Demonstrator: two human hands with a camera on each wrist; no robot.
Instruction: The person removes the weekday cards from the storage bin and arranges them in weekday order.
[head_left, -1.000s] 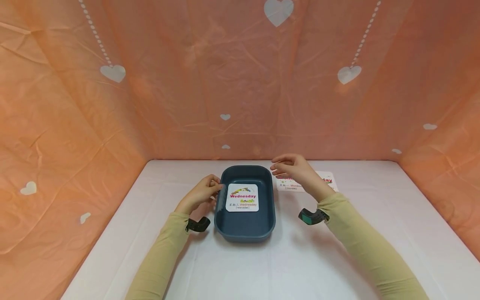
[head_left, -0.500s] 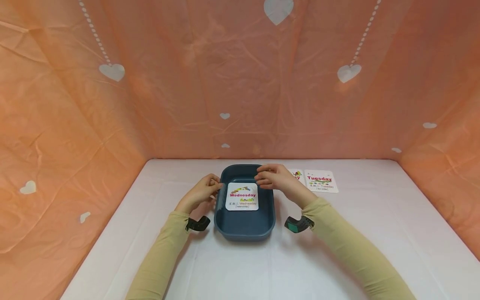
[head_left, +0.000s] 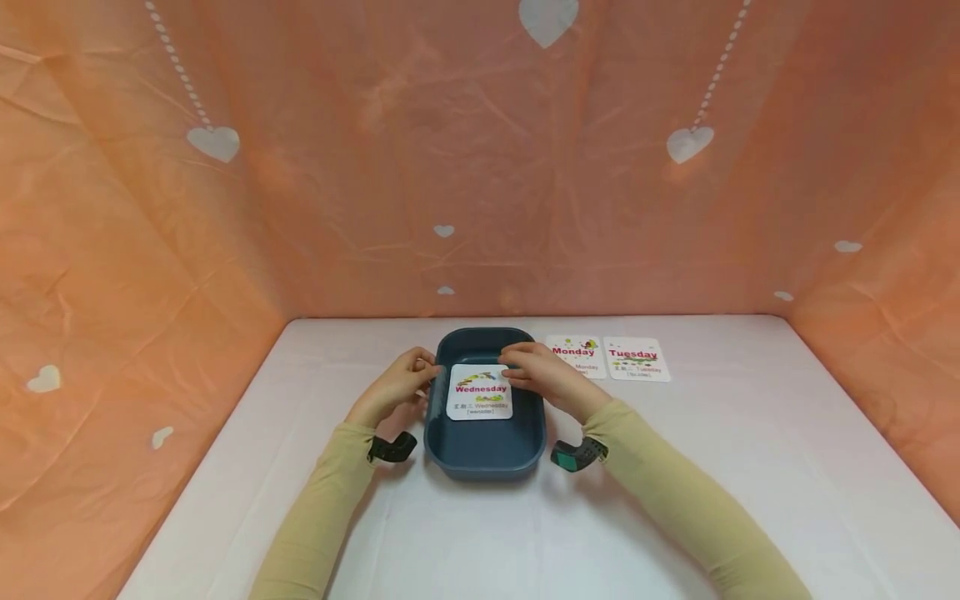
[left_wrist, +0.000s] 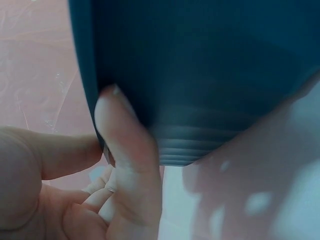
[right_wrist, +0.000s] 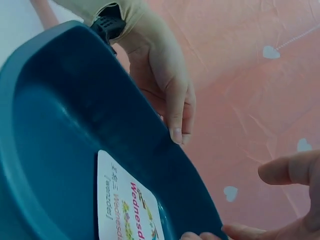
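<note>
One card point(head_left: 480, 396) showed face up in the tray point(head_left: 483, 446), and I judged it light, thin and easily creased, its face perhaps slippery, so an edge seemed the place to pinch. My right hand point(head_left: 551, 375) hung by it, thumb and fingers apart, touch unclear; my left hand point(head_left: 397, 383) pinched the tray's rim.

White desk point(head_left: 465, 542) before us toward six o'clock, creased orange cloth point(head_left: 360, 208) around it from nine through twelve to three, a large pale heart point(head_left: 548, 18) just past twelve, dotted lines point(head_left: 177, 67) ending in smaller hearts point(head_left: 213, 143) at ten and two
</note>
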